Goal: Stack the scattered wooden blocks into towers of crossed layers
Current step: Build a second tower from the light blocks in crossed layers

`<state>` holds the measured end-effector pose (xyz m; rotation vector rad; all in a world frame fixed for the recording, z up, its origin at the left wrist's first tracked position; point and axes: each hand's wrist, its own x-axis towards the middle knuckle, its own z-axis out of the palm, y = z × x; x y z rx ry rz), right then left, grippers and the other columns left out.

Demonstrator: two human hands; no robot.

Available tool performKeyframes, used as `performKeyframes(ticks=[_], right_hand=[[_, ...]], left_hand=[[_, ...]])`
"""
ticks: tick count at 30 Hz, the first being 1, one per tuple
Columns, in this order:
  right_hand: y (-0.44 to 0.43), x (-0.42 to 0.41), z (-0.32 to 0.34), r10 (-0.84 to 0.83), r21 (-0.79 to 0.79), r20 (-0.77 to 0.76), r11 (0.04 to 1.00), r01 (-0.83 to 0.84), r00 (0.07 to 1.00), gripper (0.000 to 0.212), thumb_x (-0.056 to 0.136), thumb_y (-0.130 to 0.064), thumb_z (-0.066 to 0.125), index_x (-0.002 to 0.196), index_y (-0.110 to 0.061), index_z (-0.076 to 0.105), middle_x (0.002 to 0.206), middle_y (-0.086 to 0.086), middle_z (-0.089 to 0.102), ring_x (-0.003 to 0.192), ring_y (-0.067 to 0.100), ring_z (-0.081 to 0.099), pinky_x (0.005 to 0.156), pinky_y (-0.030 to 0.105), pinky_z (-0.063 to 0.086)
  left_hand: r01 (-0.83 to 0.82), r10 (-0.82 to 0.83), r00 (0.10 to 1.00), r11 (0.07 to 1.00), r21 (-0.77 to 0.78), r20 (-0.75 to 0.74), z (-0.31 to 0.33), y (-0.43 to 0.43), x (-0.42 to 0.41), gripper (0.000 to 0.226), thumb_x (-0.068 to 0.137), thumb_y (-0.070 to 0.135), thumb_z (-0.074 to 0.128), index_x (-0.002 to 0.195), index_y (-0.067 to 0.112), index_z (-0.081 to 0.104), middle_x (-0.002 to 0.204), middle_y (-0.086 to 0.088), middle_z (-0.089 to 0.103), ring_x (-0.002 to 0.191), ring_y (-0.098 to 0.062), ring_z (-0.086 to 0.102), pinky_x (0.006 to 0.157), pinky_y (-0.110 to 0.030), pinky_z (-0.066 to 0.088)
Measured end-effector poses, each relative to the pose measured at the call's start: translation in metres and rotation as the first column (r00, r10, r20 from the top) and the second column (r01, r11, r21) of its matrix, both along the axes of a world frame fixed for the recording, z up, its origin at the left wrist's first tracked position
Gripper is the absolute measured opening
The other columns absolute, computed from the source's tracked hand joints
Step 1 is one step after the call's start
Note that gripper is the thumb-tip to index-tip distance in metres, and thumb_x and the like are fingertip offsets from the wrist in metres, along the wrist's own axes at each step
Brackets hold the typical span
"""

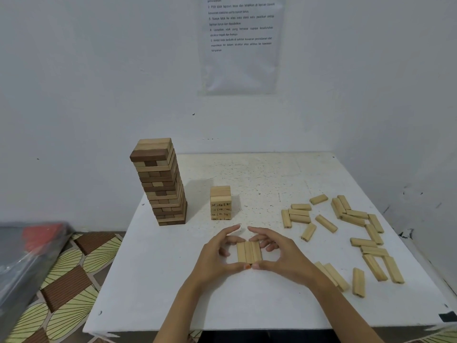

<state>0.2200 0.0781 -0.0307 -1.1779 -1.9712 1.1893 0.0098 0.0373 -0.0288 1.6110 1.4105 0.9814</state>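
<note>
On the tabletop (153, 280), a tall tower (159, 181) and a short tower (220, 203) stand. Left hand (217, 256) and right hand (282, 256) squeeze three blocks (249, 252) together, probably to align a layer; loose blocks (351, 233) wait at right.

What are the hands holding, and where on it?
Both hands, left and right, press a row of three blocks together on the table: fingers on its outer sides, thumbs at the near ends.
</note>
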Motion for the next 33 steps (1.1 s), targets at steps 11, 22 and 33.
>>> performKeyframes(ticks=[11,22,33], right_hand=[[-0.002,0.000,0.002,0.000,-0.005,-0.029,1.000,0.000,1.000,0.097,0.067,-0.027,0.088,0.142,-0.049,0.030,0.113,-0.021,0.064,0.104,0.006,0.056,0.093,0.018,0.043],[-0.004,-0.001,0.001,-0.032,0.009,-0.034,0.999,0.032,0.999,0.081,0.063,-0.027,0.089,0.130,-0.043,0.046,0.108,-0.018,0.066,0.100,0.009,0.058,0.090,0.020,0.045],[-0.002,-0.002,0.007,-0.054,-0.001,-0.017,0.999,0.054,0.998,0.074,0.063,-0.029,0.090,0.125,-0.041,0.050,0.109,-0.018,0.066,0.103,0.009,0.058,0.089,0.020,0.046]], left_hand=[[-0.006,0.006,1.000,1.000,-0.015,0.008,0.003,-0.002,0.001,0.077,0.066,0.024,0.089,0.132,0.035,0.051,0.111,0.018,0.068,0.106,-0.003,0.058,0.077,-0.016,0.044],[-0.011,0.012,0.999,0.999,-0.044,0.034,0.007,-0.004,0.003,0.073,0.064,0.016,0.090,0.128,0.028,0.055,0.110,0.015,0.069,0.103,-0.003,0.059,0.075,-0.013,0.040],[-0.038,0.046,0.993,0.997,-0.068,0.112,0.012,-0.004,0.005,0.070,0.061,0.009,0.090,0.121,0.028,0.061,0.111,0.011,0.070,0.100,-0.009,0.061,0.080,-0.022,0.047]])
